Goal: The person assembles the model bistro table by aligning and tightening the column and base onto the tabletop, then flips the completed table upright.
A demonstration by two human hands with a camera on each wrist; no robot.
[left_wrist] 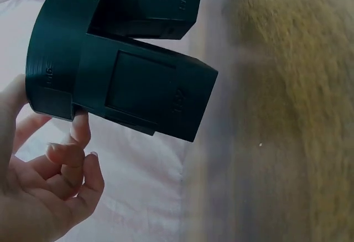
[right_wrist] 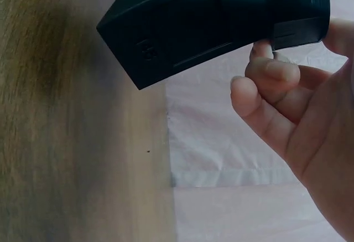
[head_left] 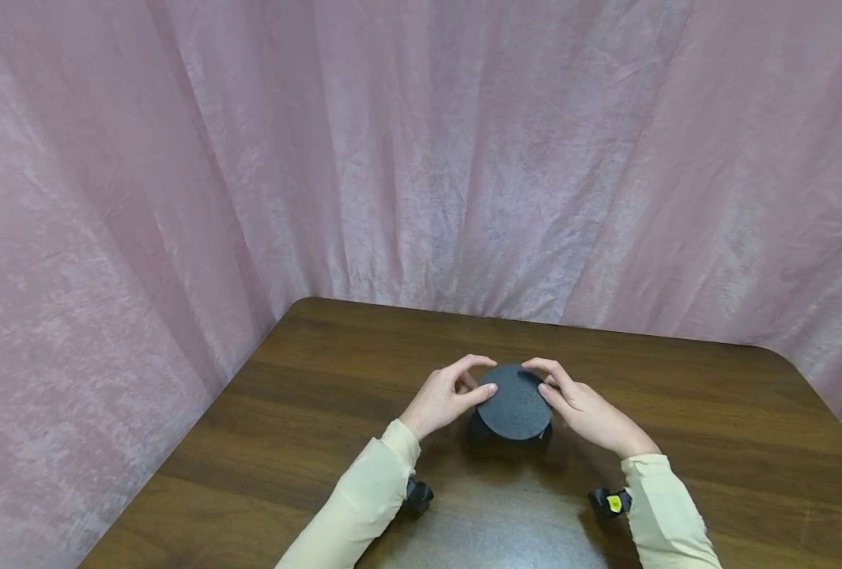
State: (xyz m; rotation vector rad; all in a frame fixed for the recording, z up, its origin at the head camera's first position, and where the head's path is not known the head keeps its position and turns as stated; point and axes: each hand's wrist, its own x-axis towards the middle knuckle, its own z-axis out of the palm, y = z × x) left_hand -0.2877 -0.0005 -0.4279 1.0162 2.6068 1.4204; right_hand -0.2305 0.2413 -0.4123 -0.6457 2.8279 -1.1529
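Note:
Between both hands is a dark round-topped stand, its flat disc facing up. Blocky legs with small raised lettering extend from the disc in the left wrist view, where the stand shows two of them. My left hand pinches the disc's left edge, thumb on top and a finger beneath, the other fingers curled. Across from it, my right hand grips the right edge likewise. One leg of the stand appears in the right wrist view. Under the disc, the legs are mostly hidden from the head view.
A brown wooden table with rounded far corners lies below. Pink curtains hang behind it and along the left side. A black wrist device sits under the left sleeve, another wrist device with a yellow label at the right sleeve.

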